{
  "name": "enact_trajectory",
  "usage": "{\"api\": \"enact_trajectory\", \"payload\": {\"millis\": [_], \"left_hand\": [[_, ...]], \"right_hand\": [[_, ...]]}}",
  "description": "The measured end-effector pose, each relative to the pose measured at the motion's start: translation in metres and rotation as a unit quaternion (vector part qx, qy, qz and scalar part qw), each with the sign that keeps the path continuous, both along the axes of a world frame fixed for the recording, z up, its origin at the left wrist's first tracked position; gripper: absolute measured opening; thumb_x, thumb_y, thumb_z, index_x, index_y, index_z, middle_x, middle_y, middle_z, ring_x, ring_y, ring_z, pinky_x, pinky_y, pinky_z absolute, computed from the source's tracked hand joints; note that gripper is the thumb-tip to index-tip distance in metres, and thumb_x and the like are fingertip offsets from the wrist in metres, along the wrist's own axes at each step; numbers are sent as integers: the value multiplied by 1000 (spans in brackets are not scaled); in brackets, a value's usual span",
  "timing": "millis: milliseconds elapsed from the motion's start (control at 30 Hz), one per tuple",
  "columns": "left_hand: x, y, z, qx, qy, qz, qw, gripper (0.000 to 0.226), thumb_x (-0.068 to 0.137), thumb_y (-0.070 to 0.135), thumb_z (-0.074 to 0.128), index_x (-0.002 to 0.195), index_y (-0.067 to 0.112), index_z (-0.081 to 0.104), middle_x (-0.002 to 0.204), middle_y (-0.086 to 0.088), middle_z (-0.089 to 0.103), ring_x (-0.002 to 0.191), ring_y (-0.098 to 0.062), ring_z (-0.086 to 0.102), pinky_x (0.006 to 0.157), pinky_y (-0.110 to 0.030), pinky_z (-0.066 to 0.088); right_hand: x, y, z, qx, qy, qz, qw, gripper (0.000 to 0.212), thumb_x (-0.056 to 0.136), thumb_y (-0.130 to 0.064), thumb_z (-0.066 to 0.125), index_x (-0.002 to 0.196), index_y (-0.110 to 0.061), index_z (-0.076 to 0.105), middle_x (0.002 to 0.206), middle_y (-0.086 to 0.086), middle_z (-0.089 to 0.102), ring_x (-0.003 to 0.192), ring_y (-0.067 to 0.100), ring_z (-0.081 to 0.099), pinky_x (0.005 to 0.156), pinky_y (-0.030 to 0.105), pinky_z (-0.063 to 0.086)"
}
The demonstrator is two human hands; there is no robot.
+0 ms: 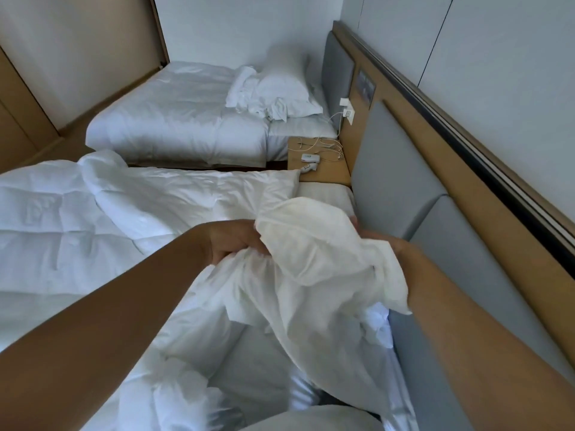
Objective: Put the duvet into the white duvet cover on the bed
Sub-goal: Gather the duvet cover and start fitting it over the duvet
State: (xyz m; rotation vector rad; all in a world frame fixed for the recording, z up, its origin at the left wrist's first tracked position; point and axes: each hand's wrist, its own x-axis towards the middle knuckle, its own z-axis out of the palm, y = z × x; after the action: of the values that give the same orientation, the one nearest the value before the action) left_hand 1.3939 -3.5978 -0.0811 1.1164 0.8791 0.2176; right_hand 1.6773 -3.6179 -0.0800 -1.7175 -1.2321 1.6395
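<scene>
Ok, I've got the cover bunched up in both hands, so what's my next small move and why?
Probably pull your hands apart to spread the cover and find its opening. Your left hand and right hand grip it in a crumpled wad, no opening shows, and the duvet lies spread out, outside it.

The left hand [231, 241] and right hand [387, 247] grip a bunched white cover [311, 275] above the near bed [325, 191], with the right hand partly hidden by cloth. A quilted duvet [93, 225] lies spread on that bed, to the left. Beyond it, a nightstand [323, 174] with cables stands between the 2 beds. The far bed [174, 126] carries a pillow [286, 85] beside grey headboard panels [398, 181].
</scene>
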Motion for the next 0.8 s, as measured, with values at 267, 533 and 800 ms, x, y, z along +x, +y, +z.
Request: {"api": "enact_trajectory", "payload": {"millis": [267,533,800], "left_hand": [[15,5,6,16,8,60,998,25,75,31,60,68,23,82,76,0,77,68,-13,74,59,-26,58],[13,-24,-2,56,57,-212,974,38,74,-4,78,101,23,79,112,-7,75,107,-25,71,93,-40,57],[7,-18,1,27,-54,111,992,21,74,12,62,80,18,82,87,-6,76,80,-19,74,71,-29,58]], "right_hand": [[-8,-21,-21,-28,242,191,951,63,43,-25,102,102,-18,81,107,11,76,98,27,73,80,39,59],[-30,-10,-28,85,308,53,946,45,60,-29,90,103,-17,80,104,12,76,94,26,74,76,35,59],[-23,-23,-27,-9,185,91,979,49,58,-40,95,98,-19,76,100,10,77,72,11,75,57,20,56]]}}
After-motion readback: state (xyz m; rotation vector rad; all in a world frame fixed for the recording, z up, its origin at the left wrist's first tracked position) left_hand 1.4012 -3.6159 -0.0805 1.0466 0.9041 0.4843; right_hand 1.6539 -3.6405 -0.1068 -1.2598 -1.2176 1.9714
